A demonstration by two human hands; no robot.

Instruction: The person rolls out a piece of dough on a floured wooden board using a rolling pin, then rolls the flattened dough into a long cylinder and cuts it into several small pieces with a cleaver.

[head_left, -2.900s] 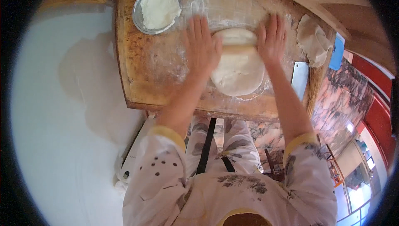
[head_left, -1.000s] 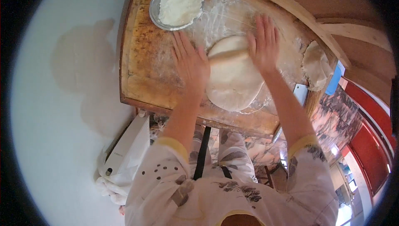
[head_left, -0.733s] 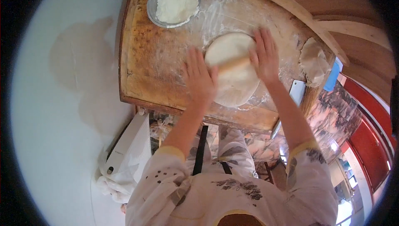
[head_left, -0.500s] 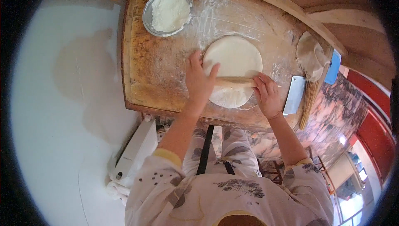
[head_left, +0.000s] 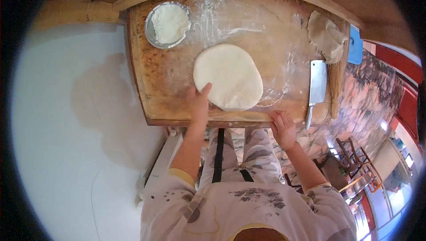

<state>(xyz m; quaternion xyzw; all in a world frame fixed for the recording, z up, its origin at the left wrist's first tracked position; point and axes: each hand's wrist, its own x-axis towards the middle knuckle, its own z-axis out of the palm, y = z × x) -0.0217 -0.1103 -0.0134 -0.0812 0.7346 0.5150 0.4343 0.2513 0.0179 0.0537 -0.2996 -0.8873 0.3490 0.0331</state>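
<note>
A flat, rounded sheet of dough lies on the floured wooden board. My left hand is at its near left edge, thumb on top, with the other fingers partly hidden at the rim. A slim wooden rolling pin rests along the board's front edge, just below the dough. Closed on the pin's right end is my right hand, its fingers bent over the wood.
A clear bowl of flour stands at the far left. On the right lie a cleaver, a straw brush and a crumpled beige cloth or dough piece. A blue object sits beyond them.
The rolling pin has come off the dough toward me, to the board's front edge. The dough sits further left in view and looks less round. My left hand has left the pin for the dough's edge.
</note>
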